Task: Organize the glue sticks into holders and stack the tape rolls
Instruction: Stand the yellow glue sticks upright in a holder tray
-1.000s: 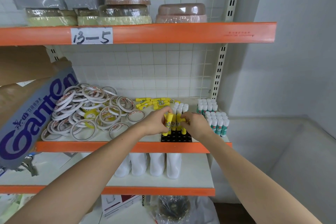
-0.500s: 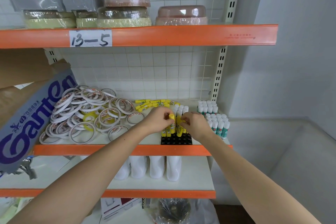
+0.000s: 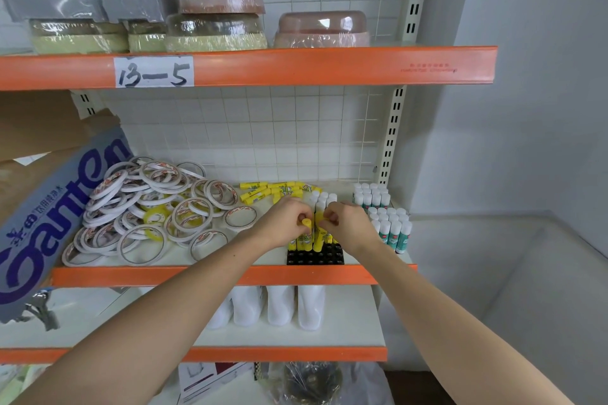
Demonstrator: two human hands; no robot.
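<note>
Head view: both hands (image 3: 316,223) pinch yellow glue sticks (image 3: 307,233) upright in black holder (image 3: 315,258)

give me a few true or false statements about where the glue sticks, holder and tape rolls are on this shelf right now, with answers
1. The black holder sits at the shelf's front edge. True.
2. The tape rolls are stacked in one neat column. False: they lie in a loose pile.
3. Loose yellow glue sticks lie behind the hands. True.
4. The left hand rests on the tape rolls. False: it holds a yellow stick over the holder.
5. The green-labelled glue sticks stand left of the holder. False: they stand to its right.
</note>
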